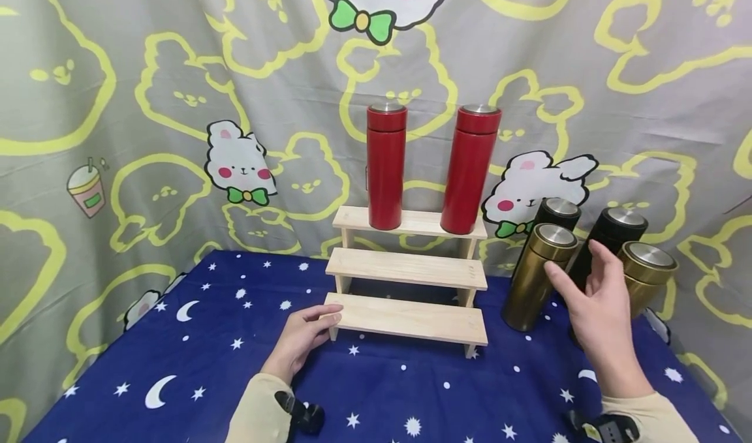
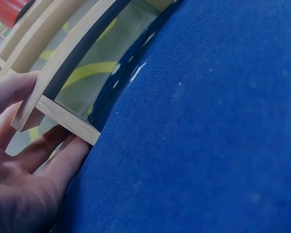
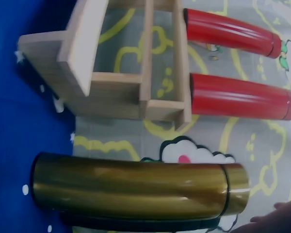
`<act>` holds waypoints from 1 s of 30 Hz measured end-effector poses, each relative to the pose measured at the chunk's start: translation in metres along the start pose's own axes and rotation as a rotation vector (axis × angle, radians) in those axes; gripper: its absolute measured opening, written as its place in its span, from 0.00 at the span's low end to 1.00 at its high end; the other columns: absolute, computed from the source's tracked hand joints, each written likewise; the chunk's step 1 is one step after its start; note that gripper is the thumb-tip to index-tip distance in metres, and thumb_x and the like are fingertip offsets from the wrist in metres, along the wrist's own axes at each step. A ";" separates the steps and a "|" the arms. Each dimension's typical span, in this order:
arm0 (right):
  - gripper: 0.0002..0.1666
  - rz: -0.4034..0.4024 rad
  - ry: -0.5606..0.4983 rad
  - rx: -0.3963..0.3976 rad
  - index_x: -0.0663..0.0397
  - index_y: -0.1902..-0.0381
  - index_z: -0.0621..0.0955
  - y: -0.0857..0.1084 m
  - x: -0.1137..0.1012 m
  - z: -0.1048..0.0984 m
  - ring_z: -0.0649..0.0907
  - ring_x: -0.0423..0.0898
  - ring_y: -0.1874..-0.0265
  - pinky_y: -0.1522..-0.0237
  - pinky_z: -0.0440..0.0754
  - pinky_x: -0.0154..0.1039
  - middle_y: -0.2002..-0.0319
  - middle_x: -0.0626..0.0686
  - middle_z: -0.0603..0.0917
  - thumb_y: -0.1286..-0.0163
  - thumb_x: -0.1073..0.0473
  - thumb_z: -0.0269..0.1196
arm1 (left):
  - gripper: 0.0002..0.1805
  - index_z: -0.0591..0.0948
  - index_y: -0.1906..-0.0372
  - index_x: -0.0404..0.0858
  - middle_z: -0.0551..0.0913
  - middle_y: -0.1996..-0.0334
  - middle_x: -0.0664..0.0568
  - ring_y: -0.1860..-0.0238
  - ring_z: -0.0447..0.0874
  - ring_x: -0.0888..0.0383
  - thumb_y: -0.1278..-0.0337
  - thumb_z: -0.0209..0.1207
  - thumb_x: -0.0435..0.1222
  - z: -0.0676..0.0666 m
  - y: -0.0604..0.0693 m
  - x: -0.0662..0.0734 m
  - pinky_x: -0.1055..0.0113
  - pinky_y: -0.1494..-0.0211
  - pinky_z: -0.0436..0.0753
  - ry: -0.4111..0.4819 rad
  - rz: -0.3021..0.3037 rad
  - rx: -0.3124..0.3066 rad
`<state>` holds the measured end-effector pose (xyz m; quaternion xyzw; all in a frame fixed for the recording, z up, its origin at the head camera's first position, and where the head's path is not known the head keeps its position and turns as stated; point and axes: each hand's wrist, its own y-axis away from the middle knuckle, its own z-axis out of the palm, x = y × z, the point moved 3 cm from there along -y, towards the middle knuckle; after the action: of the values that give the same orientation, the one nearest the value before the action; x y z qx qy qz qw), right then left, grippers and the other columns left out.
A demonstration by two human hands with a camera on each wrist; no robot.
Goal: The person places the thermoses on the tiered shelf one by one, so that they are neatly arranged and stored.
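Observation:
A three-step wooden rack (image 1: 405,267) stands on the table, with a red thermos bottle (image 1: 386,169) and another red thermos bottle (image 1: 470,172) upright on its top step. My left hand (image 1: 302,338) holds the left end of the lowest step, thumb on top and fingers about the side leg (image 2: 70,121). To the right of the rack stand a gold thermos bottle (image 1: 531,286) and a second gold one (image 1: 646,270). My right hand (image 1: 605,319) is raised in front of them, thumb and fingers spread, holding nothing; its fingers (image 3: 276,218) appear near the gold lid.
Behind the gold bottles stand two black thermos bottles, one black bottle (image 1: 613,231) partly hidden by my right hand. A dark blue cloth (image 1: 223,338) with stars and moons covers the table. A grey patterned curtain (image 1: 176,104) hangs close behind the rack and bottles.

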<state>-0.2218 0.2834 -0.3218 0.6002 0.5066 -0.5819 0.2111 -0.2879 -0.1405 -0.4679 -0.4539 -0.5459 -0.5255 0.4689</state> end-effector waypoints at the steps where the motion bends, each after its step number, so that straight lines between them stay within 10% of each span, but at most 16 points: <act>1: 0.51 0.020 0.008 -0.023 0.56 0.22 0.46 0.000 0.004 0.001 0.45 0.47 0.26 0.30 0.45 0.30 0.23 0.58 0.44 0.30 0.54 0.63 | 0.18 0.86 0.50 0.34 0.78 0.42 0.40 0.50 0.81 0.52 0.46 0.71 0.37 0.000 0.000 -0.001 0.54 0.46 0.80 -0.002 -0.002 -0.001; 9: 0.62 0.106 0.061 -0.167 0.55 0.23 0.30 0.001 0.028 0.006 0.36 0.58 0.27 0.30 0.42 0.58 0.24 0.61 0.32 0.30 0.46 0.63 | 0.19 0.86 0.50 0.33 0.77 0.41 0.39 0.48 0.81 0.51 0.46 0.71 0.37 0.000 0.001 -0.002 0.53 0.45 0.80 -0.010 0.005 -0.008; 30: 0.63 0.133 -0.015 -0.224 0.58 0.24 0.30 -0.016 0.069 0.016 0.39 0.61 0.27 0.31 0.47 0.61 0.24 0.64 0.32 0.30 0.49 0.64 | 0.19 0.86 0.50 0.33 0.76 0.40 0.38 0.49 0.81 0.51 0.46 0.71 0.36 0.000 -0.002 0.002 0.54 0.45 0.80 0.013 0.007 -0.016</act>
<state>-0.2565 0.3010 -0.3833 0.6006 0.5259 -0.5110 0.3188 -0.2905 -0.1407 -0.4658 -0.4562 -0.5371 -0.5312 0.4704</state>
